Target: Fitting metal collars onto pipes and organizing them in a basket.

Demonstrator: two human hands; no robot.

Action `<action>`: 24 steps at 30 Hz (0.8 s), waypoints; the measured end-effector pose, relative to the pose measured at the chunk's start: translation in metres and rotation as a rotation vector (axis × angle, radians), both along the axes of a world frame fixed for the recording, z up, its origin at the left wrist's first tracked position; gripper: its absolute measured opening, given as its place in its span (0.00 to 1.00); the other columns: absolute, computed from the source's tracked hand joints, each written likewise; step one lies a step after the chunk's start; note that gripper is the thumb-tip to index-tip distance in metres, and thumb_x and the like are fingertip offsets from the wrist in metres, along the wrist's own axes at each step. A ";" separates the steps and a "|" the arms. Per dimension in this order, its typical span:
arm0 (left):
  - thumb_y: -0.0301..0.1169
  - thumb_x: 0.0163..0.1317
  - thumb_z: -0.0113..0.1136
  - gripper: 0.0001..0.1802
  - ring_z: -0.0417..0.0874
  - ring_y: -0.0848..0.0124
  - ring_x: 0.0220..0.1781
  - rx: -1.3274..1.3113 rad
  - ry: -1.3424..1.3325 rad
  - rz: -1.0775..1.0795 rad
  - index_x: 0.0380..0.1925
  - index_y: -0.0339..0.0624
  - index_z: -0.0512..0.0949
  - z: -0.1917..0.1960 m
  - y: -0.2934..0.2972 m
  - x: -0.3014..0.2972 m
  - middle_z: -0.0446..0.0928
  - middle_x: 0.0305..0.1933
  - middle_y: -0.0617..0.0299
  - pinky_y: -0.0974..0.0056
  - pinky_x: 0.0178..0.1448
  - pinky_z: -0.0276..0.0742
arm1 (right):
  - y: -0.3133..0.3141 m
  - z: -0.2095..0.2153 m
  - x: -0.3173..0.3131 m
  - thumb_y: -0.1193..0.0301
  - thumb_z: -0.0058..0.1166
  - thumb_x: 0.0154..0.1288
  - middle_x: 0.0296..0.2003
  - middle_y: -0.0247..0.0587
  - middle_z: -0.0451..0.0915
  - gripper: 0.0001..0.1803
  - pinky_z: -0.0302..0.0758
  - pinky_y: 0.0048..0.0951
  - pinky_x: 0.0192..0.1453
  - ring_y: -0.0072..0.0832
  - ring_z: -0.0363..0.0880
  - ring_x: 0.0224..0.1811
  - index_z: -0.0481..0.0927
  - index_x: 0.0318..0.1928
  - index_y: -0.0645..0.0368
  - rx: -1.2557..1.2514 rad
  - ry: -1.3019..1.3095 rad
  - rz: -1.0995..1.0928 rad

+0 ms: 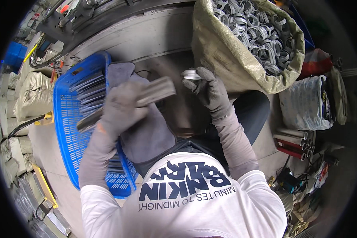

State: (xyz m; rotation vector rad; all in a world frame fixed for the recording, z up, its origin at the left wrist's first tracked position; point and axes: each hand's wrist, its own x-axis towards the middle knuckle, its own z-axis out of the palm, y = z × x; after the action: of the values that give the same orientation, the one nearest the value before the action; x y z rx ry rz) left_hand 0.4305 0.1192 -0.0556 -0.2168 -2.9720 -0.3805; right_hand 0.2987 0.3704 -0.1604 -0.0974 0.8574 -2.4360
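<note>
Crate (61,113): part-filled with strips (90,95) | left hand (123,105): closed around bar (159,91), which is held slantwise, blurred, above crate and pad (148,137) | ring (192,74): pinched between thumb and fingertips of right hand (204,81), otherwise loosely curled, near sack (224,55) | sack: heaped with grey rings (261,35).

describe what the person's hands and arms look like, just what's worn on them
The left hand and right hand wear grey fabric work gloves, the left one blurred. Close-fitting, pale grey-mauve sleeves cover both forearms, below the short white sleeves of a T-shirt. A small orange patch shows near the left wrist.
</note>
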 end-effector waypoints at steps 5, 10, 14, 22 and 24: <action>0.38 0.51 0.70 0.22 0.85 0.52 0.43 -0.096 -0.117 -0.016 0.46 0.43 0.79 -0.017 0.041 -0.032 0.81 0.40 0.52 0.49 0.48 0.79 | -0.001 0.015 -0.002 0.63 0.58 0.76 0.45 0.39 0.84 0.19 0.80 0.27 0.54 0.23 0.82 0.48 0.83 0.53 0.69 0.575 0.272 0.033; 0.39 0.51 0.70 0.19 0.84 0.53 0.42 -0.115 -0.060 -0.027 0.40 0.44 0.76 -0.024 0.044 -0.036 0.80 0.36 0.53 0.49 0.48 0.79 | 0.001 0.026 0.007 0.67 0.55 0.74 0.47 0.41 0.84 0.19 0.76 0.26 0.60 0.24 0.81 0.50 0.82 0.57 0.67 0.447 0.226 0.069; 0.39 0.51 0.70 0.19 0.84 0.53 0.41 -0.090 -0.042 -0.027 0.40 0.45 0.76 -0.023 0.045 -0.038 0.79 0.36 0.54 0.49 0.48 0.79 | -0.009 0.008 0.011 0.70 0.50 0.74 0.46 0.47 0.84 0.16 0.78 0.29 0.58 0.32 0.85 0.49 0.82 0.55 0.64 0.555 0.621 -0.095; 0.38 0.51 0.71 0.20 0.85 0.54 0.42 -0.088 -0.077 -0.023 0.42 0.45 0.76 -0.025 0.045 -0.038 0.80 0.37 0.55 0.50 0.48 0.80 | -0.018 0.021 0.020 0.72 0.48 0.78 0.43 0.47 0.85 0.12 0.80 0.29 0.54 0.34 0.86 0.45 0.83 0.50 0.64 0.681 0.587 -0.207; 0.38 0.51 0.71 0.20 0.85 0.54 0.43 -0.087 -0.073 -0.038 0.42 0.45 0.76 -0.027 0.045 -0.039 0.80 0.38 0.55 0.50 0.48 0.80 | -0.021 0.018 0.024 0.69 0.45 0.83 0.41 0.42 0.86 0.14 0.80 0.29 0.53 0.29 0.85 0.44 0.83 0.50 0.64 0.676 0.462 -0.194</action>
State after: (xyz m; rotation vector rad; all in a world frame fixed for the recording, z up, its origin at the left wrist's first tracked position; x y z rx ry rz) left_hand 0.3914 0.1642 -0.0826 -0.2751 -3.0635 -0.2691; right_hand 0.3224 0.3490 -0.1419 -0.3422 1.9250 -2.1805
